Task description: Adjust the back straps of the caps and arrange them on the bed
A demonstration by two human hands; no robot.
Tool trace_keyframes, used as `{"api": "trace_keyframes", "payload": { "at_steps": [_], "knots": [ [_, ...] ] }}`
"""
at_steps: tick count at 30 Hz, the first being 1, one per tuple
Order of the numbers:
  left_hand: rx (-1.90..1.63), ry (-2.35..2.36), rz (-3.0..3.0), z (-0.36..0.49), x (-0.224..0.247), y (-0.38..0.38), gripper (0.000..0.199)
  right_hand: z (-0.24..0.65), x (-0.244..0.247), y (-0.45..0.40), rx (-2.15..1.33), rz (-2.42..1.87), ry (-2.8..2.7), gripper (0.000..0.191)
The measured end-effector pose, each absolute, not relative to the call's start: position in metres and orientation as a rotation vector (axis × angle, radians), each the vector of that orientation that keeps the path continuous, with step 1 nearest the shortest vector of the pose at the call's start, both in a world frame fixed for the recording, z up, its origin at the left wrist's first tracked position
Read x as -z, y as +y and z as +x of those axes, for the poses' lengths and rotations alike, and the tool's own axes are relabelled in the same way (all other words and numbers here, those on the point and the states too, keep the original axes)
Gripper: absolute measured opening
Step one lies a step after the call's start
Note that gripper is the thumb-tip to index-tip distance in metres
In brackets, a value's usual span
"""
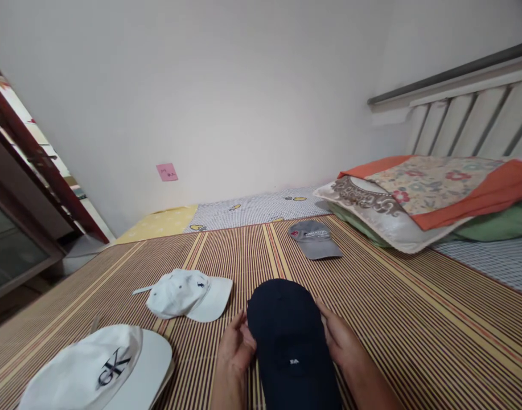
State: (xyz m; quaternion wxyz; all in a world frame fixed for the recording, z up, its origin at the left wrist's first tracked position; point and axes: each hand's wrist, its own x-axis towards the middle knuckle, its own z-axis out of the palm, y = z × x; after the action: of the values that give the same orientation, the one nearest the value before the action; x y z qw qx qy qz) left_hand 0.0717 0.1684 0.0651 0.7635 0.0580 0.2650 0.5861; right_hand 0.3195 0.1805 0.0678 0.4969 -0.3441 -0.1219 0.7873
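A dark navy baseball cap with a small white logo is in front of me, between my two hands. My left hand grips its left edge, and my right hand has hold of the right edge; some fingers are hidden under or behind the cap. Left of it, a white cap with a small dark emblem lies on the striped mat. Closer to me at the lower left is another white cap with large black letters. A grey cap rests farther back on the mat.
Pillows with an orange-bordered floral cover are piled at the right, by a white slatted headboard. A plain wall with a pink note stands behind the mat. At the left is a dark red door frame.
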Motion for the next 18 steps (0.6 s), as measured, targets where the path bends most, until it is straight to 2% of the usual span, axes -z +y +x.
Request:
{"api": "trace_keyframes", "payload": {
  "at_steps": [9,18],
  "knots": [
    [-1.204,0.765,0.108,0.076,-0.07,0.167,0.021,0.325,-0.062,0.186,-1.825,-0.849,-0.349,0.027],
    [-1.298,0.826,0.081,0.088,-0.076,0.164,0.024,0.326,-0.056,0.191,-1.744,-0.858,-0.438,0.028]
  ]
}}
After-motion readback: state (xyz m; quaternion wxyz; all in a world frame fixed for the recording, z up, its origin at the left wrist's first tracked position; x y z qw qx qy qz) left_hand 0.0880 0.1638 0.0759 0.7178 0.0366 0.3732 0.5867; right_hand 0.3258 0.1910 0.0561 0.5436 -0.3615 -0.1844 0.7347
